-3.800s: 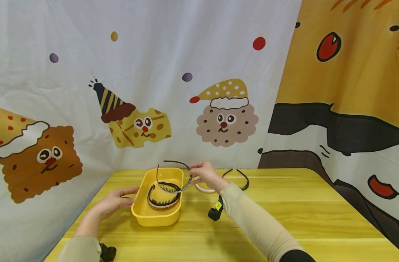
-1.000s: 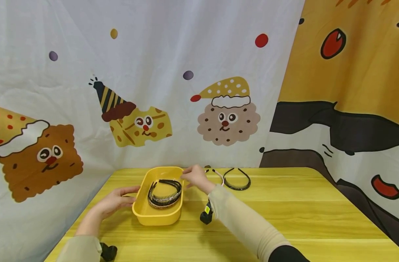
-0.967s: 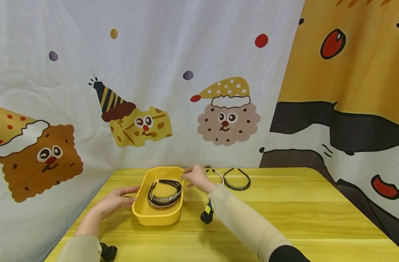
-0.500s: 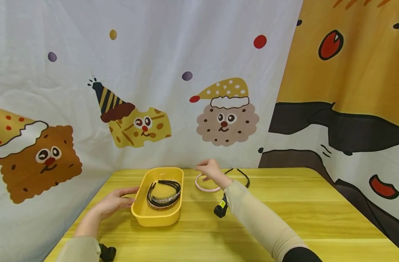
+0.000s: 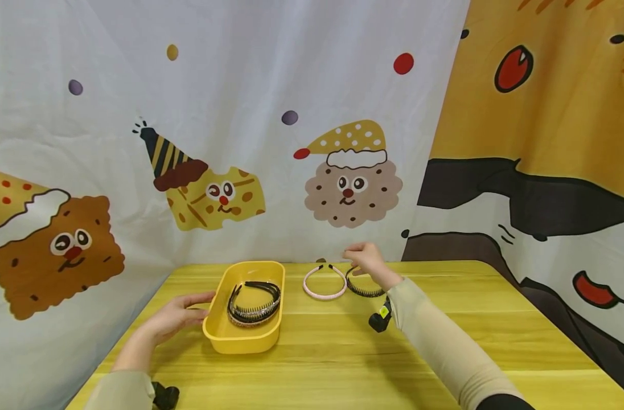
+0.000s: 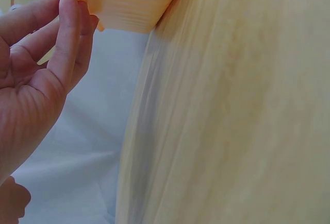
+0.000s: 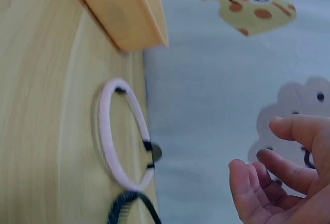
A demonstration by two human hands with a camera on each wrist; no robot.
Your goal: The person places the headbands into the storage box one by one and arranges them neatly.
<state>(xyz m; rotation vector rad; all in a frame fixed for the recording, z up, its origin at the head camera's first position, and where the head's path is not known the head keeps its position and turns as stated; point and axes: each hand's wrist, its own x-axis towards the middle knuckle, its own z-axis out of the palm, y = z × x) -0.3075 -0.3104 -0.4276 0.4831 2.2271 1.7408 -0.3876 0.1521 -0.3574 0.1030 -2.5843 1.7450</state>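
My left hand (image 5: 175, 319) rests its extended fingers against the left rim of a yellow plastic tub (image 5: 242, 345). In the left wrist view its fingertips are right at the tub's edge. Several dark headbands (image 5: 255, 313), some toothed and one sparkly, lie stacked inside the tub. My right hand (image 5: 369, 263) holds nothing, its fingers loosely bent and apart. It is above a black toothed headband (image 5: 364, 294) on the table and hides part of that band. To its left lies a pink headband (image 5: 324, 297) with black tips, which the right wrist view also shows.
The wood-grain table (image 5: 322, 364) reaches back to a white curtain (image 5: 230, 85) printed with cartoon snacks. Each forearm carries a small black wrist camera (image 5: 380, 320). The pink and black headbands lie side by side near the table's back edge.
The sparkly headband, held by my right hand earlier, now lies in the tub. My right hand has since moved right, past the pink headband to the black one. My left hand stays at the tub.
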